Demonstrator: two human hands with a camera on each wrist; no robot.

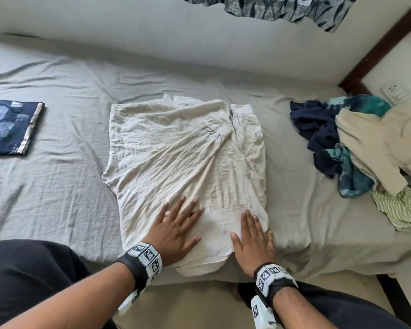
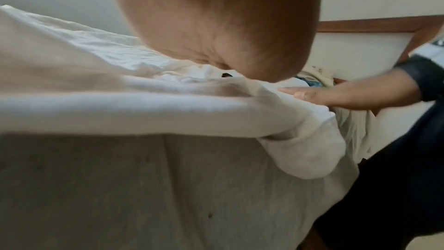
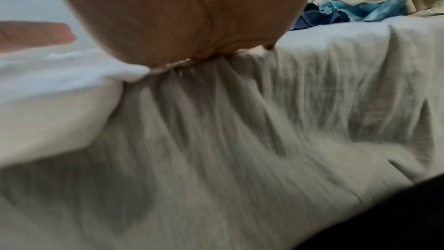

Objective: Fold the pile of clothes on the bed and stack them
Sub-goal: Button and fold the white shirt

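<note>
A cream shirt (image 1: 176, 157) lies partly folded on the grey bed sheet (image 1: 57, 186), its right side turned in over the middle. My left hand (image 1: 178, 224) lies flat with spread fingers on the shirt's near part. My right hand (image 1: 252, 236) presses flat on the shirt's near right edge, fingers straight. In the left wrist view the shirt (image 2: 120, 102) hangs a little over the bed edge and the right hand (image 2: 336, 98) rests on it. The right wrist view shows only my palm (image 3: 180, 16) against the sheet (image 3: 240, 140).
A pile of unfolded clothes (image 1: 365, 148), navy, teal, cream and green-striped, sits on the bed's right side. A folded dark blue patterned garment (image 1: 7, 127) lies at the left. A patterned cloth (image 1: 282, 8) lies by the wall. A dark wooden headboard (image 1: 377, 51) stands at the right.
</note>
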